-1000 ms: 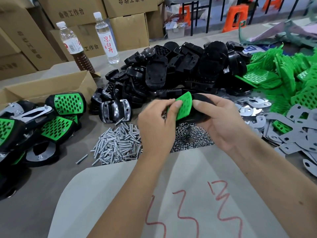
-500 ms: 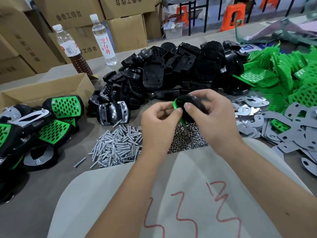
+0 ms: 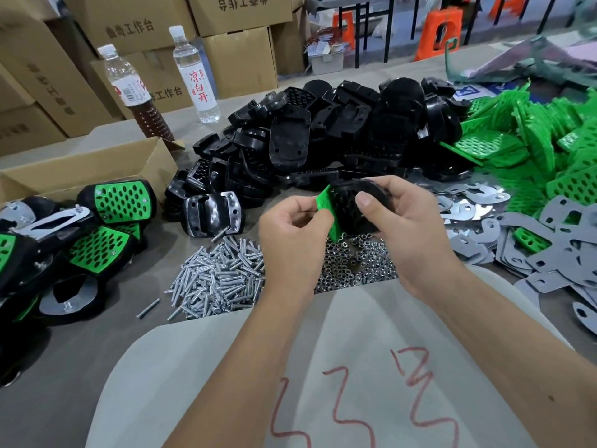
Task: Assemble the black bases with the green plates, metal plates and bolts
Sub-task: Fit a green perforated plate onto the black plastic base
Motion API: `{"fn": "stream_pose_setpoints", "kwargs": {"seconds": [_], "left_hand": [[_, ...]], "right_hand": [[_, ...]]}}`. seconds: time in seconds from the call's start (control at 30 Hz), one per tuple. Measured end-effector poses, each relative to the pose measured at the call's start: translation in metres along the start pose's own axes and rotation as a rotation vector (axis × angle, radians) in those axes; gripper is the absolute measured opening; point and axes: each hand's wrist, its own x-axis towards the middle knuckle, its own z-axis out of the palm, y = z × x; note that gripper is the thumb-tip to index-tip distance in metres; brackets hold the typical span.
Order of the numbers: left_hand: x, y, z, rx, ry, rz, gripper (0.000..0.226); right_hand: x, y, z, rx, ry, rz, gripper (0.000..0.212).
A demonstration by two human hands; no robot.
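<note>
Fingers of the right hand [image 3: 410,234] curl round a rounded black plastic base [image 3: 358,205] held above the table's middle; the left hand [image 3: 290,234] pinches a perforated green plastic plate [image 3: 328,208] set against its left edge. At nine o'clock an open brown cardboard box [image 3: 97,166] hides its contents. At twelve lies a heap of black bases [image 3: 323,140], too many to count. At eleven stand two clear plastic bottles [image 3: 193,72].
</note>
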Motion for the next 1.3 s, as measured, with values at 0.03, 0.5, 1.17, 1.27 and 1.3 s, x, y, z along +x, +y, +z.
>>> {"fn": "stream_pose_setpoints", "kwargs": {"seconds": [0.03,0.5,1.17,1.27,1.3], "left_hand": [[-0.001,0.0,0.001,0.016,0.004,0.032,0.012],[-0.013,0.0,0.009,0.055,-0.066,0.149,0.024],[0.007,-0.005,-0.009,0.123,0.094,0.078,0.012],[0.015,-0.003,-0.018,-0.036,-0.051,-0.162,0.032],[0.016,-0.001,-0.022,-0.124,-0.149,-0.247,0.034]], "right_hand": [[0.0,0.0,0.001,-0.02,-0.001,-0.019,0.012],[-0.005,-0.003,0.007,-0.17,-0.06,-0.159,0.021],[0.005,-0.001,-0.008,-0.067,0.135,-0.112,0.008],[0.006,-0.002,-0.008,0.027,0.061,-0.051,0.004],[0.007,-0.003,-0.009,0.079,0.033,-0.015,0.005]]}}
